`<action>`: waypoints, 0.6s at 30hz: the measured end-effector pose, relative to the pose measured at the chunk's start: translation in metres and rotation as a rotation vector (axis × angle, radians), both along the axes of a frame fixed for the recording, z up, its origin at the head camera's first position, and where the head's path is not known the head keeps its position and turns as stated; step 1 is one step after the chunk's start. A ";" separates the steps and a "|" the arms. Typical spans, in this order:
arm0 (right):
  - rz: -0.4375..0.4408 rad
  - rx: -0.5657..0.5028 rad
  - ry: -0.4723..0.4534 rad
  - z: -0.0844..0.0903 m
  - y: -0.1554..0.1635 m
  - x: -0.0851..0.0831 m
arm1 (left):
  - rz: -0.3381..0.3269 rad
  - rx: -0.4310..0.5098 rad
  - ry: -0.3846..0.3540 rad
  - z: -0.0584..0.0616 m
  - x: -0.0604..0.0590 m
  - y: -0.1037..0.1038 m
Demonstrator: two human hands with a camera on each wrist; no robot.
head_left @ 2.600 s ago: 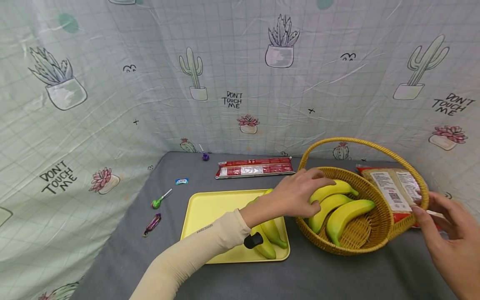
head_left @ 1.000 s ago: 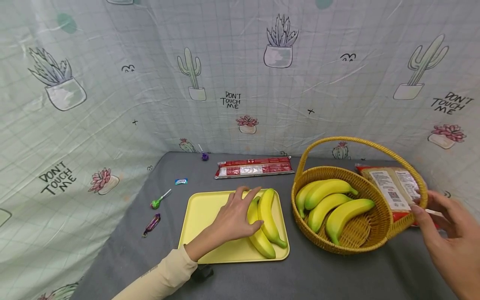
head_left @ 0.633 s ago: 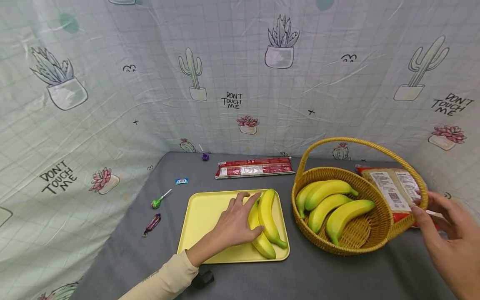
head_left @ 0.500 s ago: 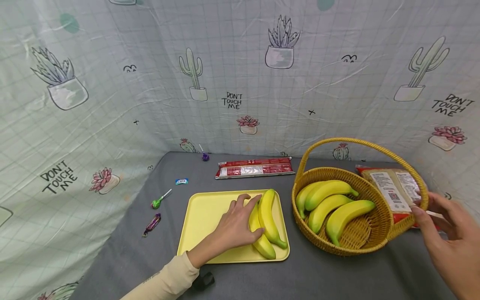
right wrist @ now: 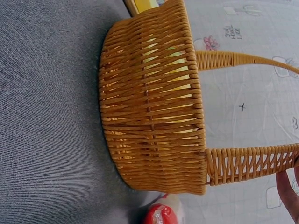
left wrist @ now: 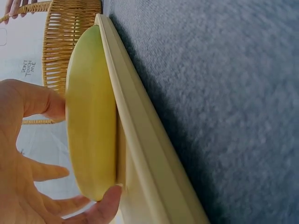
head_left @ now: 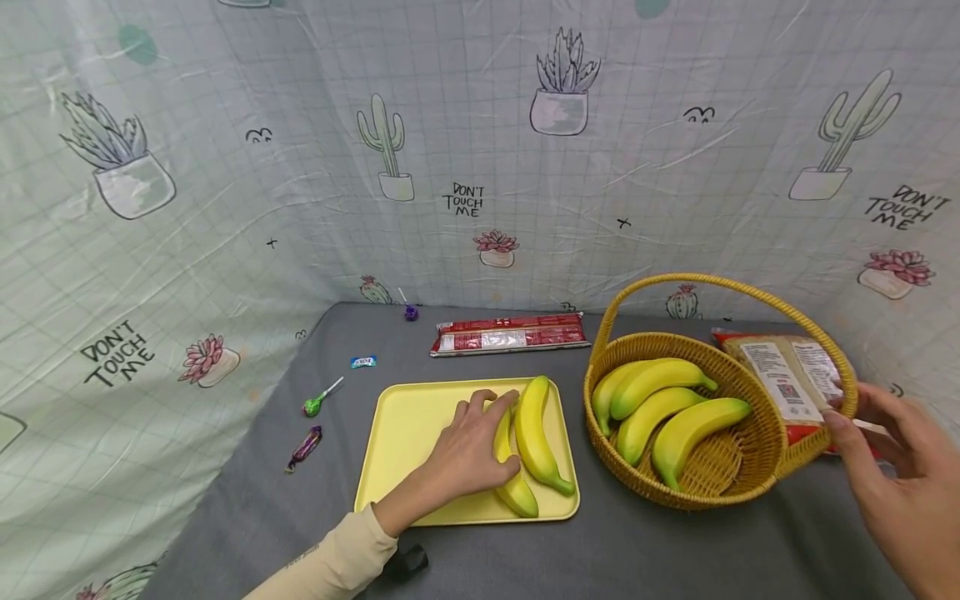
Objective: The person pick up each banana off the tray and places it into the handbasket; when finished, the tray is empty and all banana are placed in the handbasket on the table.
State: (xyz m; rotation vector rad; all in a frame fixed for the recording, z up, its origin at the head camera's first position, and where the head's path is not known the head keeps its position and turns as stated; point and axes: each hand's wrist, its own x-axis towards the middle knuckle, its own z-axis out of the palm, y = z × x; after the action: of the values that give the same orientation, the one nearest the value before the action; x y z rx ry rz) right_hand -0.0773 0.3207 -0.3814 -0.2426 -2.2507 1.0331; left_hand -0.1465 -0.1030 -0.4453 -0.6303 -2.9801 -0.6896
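My left hand (head_left: 468, 446) is over the yellow tray (head_left: 408, 417), its thumb and curled fingers gripping a banana (left wrist: 91, 112) on the tray. Part of that banana is hidden under the hand in the head view. Just to its right in the tray lies a second banana (head_left: 534, 433). At the right, my right hand (head_left: 903, 467) pinches the handle (head_left: 847, 383) of a wicker basket (right wrist: 154, 102) between thumb and fingers. Several bananas (head_left: 701, 433) lie inside the basket, which stands on the grey cloth.
Behind the tray lies a red packet (head_left: 510, 334). A bag with white labels (head_left: 787, 383) sits behind the basket. On the left are a green lollipop (head_left: 313, 406), a purple-wrapped candy (head_left: 304, 447), a small blue packet (head_left: 363, 362) and a purple lollipop (head_left: 410, 312).
My left hand has let go of a banana in the basket and come back to the tray. The gripped banana has just shifted slightly left, away from its neighbour. My right hand has stayed put.
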 end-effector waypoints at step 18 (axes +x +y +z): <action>0.005 0.021 -0.016 0.000 0.000 0.000 | 0.054 -0.001 0.034 -0.009 -0.004 -0.023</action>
State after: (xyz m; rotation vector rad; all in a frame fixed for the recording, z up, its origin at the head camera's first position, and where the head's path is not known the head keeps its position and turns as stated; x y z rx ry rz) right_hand -0.0769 0.3204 -0.3810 -0.2374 -2.2764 1.0133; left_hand -0.1500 -0.1257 -0.4539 -0.5535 -2.9548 -0.6675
